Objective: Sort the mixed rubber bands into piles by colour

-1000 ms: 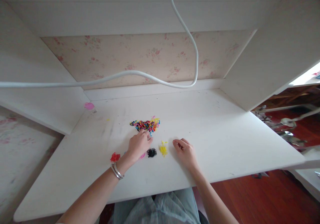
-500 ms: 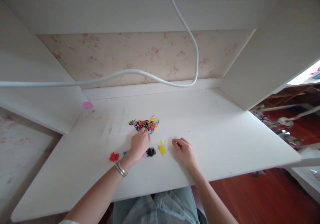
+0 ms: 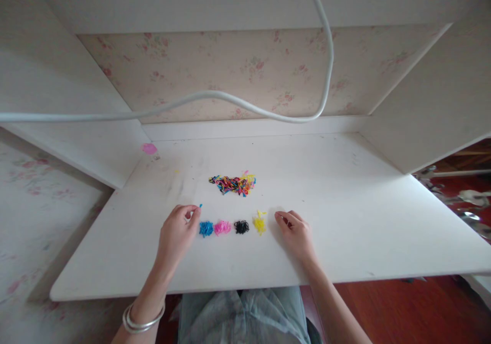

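Away from the multicoloured rubber-band heap (image 3: 232,185) swings the left hand (image 3: 177,230), pinching a small blue rubber band (image 3: 200,206) near twelve o'clock of the blue rubber-band pile (image 3: 206,229), apparently colour-sorting, release likely needed next, the right hand (image 3: 298,235) loosely curled, grip unclear.

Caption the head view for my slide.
Left hand pinches a tiny blue band near blue, pink, black and yellow band piles.

1. A white desk (image 3: 376,221) is carrying a multicoloured rubber-band pile (image 3: 232,185).
2. Blue bands (image 3: 206,229) are lying at its seven o'clock.
3. Pink bands (image 3: 222,227) and black bands (image 3: 241,227) are lying near six, yellow bands (image 3: 259,224) at five.
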The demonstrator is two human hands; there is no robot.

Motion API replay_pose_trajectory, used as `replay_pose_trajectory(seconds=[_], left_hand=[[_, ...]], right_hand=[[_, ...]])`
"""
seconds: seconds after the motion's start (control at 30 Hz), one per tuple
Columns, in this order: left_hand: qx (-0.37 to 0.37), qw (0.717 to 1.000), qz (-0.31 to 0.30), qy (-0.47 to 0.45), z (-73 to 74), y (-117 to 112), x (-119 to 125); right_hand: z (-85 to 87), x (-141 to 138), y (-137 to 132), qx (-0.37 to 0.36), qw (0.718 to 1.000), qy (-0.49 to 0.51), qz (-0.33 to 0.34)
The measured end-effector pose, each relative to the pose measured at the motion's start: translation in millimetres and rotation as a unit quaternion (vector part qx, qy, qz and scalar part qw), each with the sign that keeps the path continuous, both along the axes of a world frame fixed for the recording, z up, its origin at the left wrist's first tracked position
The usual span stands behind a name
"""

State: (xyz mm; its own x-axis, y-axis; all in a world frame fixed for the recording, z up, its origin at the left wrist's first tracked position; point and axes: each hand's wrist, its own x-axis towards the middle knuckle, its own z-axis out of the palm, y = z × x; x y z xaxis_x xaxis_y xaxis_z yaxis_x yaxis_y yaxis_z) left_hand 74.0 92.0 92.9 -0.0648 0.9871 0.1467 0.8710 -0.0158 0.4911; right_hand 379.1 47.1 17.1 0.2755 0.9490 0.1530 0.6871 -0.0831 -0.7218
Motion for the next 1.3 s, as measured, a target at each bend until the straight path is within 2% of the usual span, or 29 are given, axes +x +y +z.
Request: replay_pose_trajectory(seconds=[0.07, 0.17, 0.3, 0.47, 0.7, 0.97, 1.13, 1.3], left_hand=[[-0.013, 1.0, 0.019, 0.005, -5.7, -16, -9], [-0.02, 1.0, 0.013, 0.015, -19.6, -36, -8], [-0.026, 0.999, 0.017, 0.028, -33.3, -44, 0], [-0.052, 0.997, 0.021, 0.054, -30.8, -40, 3], [-0.05, 0.996, 0.017, 0.077, -26.1, -41, 5], [0.019, 0.999, 0.016, 0.022, -26.1, -51, -7], [0.078, 0.996, 0.034, 0.011, -39.0, -60, -32], [0.118, 0.992, 0.055, 0.005, -59.1, -68, -48]], right_hand=[[0.3, 0, 1, -0.002, 1.0, -0.003, 0.006], [1.3, -1, 1, -0.006, 1.0, -0.008, 0.01], [2.0, -3, 1, -0.016, 1.0, -0.015, 0.005], [2.8, -4, 0, -0.022, 1.0, -0.02, 0.004], [6.6, -5, 0, -0.019, 1.0, -0.02, 0.006], [-0.5, -4, 1, -0.018, 0.999, -0.04, 0.011], [8.3, -11, 5, -0.017, 0.995, -0.072, 0.065], [24.3, -28, 15, 0.03, 0.97, -0.135, 0.199]])
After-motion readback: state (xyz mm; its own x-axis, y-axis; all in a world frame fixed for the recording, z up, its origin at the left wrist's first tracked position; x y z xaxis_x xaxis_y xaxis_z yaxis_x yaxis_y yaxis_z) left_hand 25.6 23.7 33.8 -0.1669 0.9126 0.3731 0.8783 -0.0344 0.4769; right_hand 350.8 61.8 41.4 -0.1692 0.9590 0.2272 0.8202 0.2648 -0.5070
